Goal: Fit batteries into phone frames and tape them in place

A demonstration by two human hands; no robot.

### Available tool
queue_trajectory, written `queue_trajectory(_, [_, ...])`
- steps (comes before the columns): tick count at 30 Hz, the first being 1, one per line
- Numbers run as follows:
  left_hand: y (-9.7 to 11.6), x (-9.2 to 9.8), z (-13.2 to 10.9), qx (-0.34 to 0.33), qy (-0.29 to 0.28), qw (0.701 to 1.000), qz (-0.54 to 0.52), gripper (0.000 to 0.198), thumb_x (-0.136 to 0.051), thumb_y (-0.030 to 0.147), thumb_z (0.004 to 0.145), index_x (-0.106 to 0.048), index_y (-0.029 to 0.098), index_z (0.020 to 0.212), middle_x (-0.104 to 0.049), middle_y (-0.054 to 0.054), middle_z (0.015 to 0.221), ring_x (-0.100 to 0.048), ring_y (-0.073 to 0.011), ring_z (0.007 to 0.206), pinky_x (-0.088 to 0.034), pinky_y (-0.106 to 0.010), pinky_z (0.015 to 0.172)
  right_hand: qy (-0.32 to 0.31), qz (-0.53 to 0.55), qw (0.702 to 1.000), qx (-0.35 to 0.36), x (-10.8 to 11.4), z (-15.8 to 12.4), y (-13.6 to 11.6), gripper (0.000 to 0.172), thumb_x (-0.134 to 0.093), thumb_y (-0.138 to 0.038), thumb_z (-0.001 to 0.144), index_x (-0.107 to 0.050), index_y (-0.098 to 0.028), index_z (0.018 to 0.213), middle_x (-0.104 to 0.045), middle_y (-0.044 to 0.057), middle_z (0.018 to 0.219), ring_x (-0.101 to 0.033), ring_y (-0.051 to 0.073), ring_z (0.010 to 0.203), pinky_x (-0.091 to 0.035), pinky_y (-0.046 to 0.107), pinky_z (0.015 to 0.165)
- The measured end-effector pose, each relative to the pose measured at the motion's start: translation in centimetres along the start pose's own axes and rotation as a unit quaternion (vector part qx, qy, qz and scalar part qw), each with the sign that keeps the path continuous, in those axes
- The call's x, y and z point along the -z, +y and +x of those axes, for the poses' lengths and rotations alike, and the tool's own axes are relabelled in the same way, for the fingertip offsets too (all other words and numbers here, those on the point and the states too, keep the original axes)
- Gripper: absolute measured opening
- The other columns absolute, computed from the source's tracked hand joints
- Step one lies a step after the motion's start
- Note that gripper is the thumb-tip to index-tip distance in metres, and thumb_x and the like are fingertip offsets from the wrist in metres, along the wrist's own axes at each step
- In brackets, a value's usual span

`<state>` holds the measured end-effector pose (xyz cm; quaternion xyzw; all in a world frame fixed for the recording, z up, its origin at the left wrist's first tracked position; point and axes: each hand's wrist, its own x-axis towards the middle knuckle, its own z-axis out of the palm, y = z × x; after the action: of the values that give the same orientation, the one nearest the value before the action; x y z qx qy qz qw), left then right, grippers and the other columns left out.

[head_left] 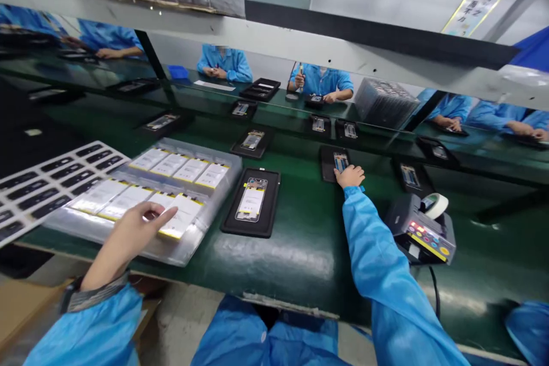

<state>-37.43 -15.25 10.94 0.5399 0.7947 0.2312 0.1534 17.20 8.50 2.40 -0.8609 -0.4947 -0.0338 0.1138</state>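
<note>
My left hand (135,234) is closed at the left edge of a white phone battery (185,216) with yellow ends, over the clear plastic tray (223,214). Whether the battery is lifted off the tray I cannot tell. Several similar batteries lie in two rows there. Out at arm's length, my right hand (350,176) grips the near right part of a black holder (328,163) carrying an opened phone (341,160). Between my hands, another black holder (227,220) lies flat with a phone (251,201) that has a white battery in it.
A tape dispenser (422,229) with a roll of tape stands right of my right arm. Left of the battery tray lies a white sheet (55,180) with black pieces. More holders with phones (253,140) sit on the green bench (291,274). Co-workers in blue (225,63) sit opposite.
</note>
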Motion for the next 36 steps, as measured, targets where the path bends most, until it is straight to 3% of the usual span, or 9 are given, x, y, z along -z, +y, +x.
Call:
queue_trajectory(3, [0.8,0.5,-0.4,-0.008,-0.024,0.999,-0.048,0.046,-0.051,0.071,0.069,-0.051,0.025,0.062,-0.057,0.0,0.064,-0.055,-0.0236,0.07,-0.043,-0.034,0.074,-0.031,-0.002,0.999,0.023,0.9,2.6,-0.7,0.068,-0.065,-0.054,0.095,-0.05,-0.005,0.14,-0.045,0.03,0.144,-0.041,0.041,0.136,-0.035,0.052,0.109])
queue_trajectory(9, [2.6,1.0,-2.5,0.013,0.09,0.978,-0.186,0.048,-0.059,0.076,0.069,-0.055,0.029,0.06,-0.055,0.002,0.059,-0.053,-0.0258,0.064,-0.043,-0.037,0.068,-0.12,-0.016,0.988,0.093,2.5,8.8,-3.0,0.068,-0.069,-0.06,0.09,-0.056,-0.016,0.141,-0.048,0.023,0.148,-0.044,0.038,0.139,-0.037,0.051,0.109])
queue_trajectory(11, [3.6,0.3,-3.8,0.009,0.088,0.961,-0.263,0.048,-0.064,0.077,0.07,-0.057,0.03,0.062,-0.058,0.002,0.063,-0.056,-0.027,0.067,-0.045,-0.037,0.066,-0.148,-0.032,0.983,0.109,2.5,10.4,-3.7,0.064,-0.073,-0.061,0.086,-0.064,-0.017,0.131,-0.053,0.022,0.144,-0.045,0.04,0.139,-0.037,0.053,0.109])
queue_trajectory(15, [7.1,-3.7,-5.2,0.001,-0.008,0.922,-0.387,0.049,-0.071,0.072,0.076,-0.059,0.026,0.068,-0.058,0.0,0.067,-0.055,-0.0228,0.066,-0.046,-0.033,0.064,-0.184,-0.07,0.972,0.13,1.9,12.5,-4.6,0.057,-0.079,-0.062,0.08,-0.074,-0.017,0.114,-0.059,0.022,0.136,-0.044,0.043,0.138,-0.036,0.057,0.108])
queue_trajectory(19, [11.9,-9.8,-3.8,-0.001,-0.129,0.864,-0.487,0.051,-0.075,0.07,0.077,-0.055,0.023,0.072,-0.056,0.0,0.068,-0.052,-0.0183,0.065,-0.042,-0.029,0.063,-0.199,-0.095,0.966,0.136,1.5,13.3,-5.1,0.064,-0.08,-0.07,0.075,-0.075,-0.018,0.111,-0.058,0.021,0.136,-0.044,0.043,0.138,-0.037,0.056,0.107])
queue_trajectory(22, [16.2,-14.3,-1.8,-0.016,-0.202,0.823,-0.531,0.057,-0.076,0.073,0.072,-0.05,0.022,0.071,-0.056,-0.001,0.069,-0.052,-0.018,0.065,-0.039,-0.029,0.063,-0.196,-0.109,0.966,0.129,1.3,13.5,-5.3,0.07,-0.08,-0.073,0.073,-0.074,-0.018,0.116,-0.057,0.021,0.138,-0.043,0.043,0.139,-0.036,0.056,0.109])
queue_trajectory(26, [20.8,-18.2,-0.3,-0.046,-0.231,0.801,-0.55,0.056,-0.075,0.073,0.074,-0.05,0.022,0.071,-0.056,-0.001,0.071,-0.052,-0.0177,0.067,-0.037,-0.03,0.065,-0.189,-0.108,0.969,0.12,1.0,13.8,-5.2,0.085,-0.082,-0.072,0.073,-0.065,-0.015,0.134,-0.051,0.023,0.145,-0.041,0.04,0.142,-0.033,0.052,0.113])
queue_trajectory(29, [21.8,-19.6,-0.4,-0.044,-0.26,0.797,-0.544,0.054,-0.074,0.07,0.077,-0.052,0.021,0.072,-0.058,-0.002,0.071,-0.054,-0.0176,0.068,-0.037,-0.03,0.066,-0.188,-0.096,0.972,0.105,1.0,13.9,-5.4,0.102,-0.086,-0.073,0.066,-0.057,-0.011,0.142,-0.048,0.027,0.149,-0.041,0.042,0.143,-0.033,0.052,0.114])
queue_trajectory(36, [20.3,-20.7,-0.8,-0.007,-0.285,0.776,-0.563,0.055,-0.077,0.068,0.075,-0.05,0.021,0.073,-0.06,-0.001,0.07,-0.055,-0.0167,0.066,-0.035,-0.029,0.064,-0.187,-0.018,0.979,0.075,1.0,14.0,-6.9,0.123,-0.097,-0.061,0.057,-0.043,-0.001,0.149,-0.061,0.032,0.132,-0.061,0.042,0.123,-0.049,0.049,0.098])
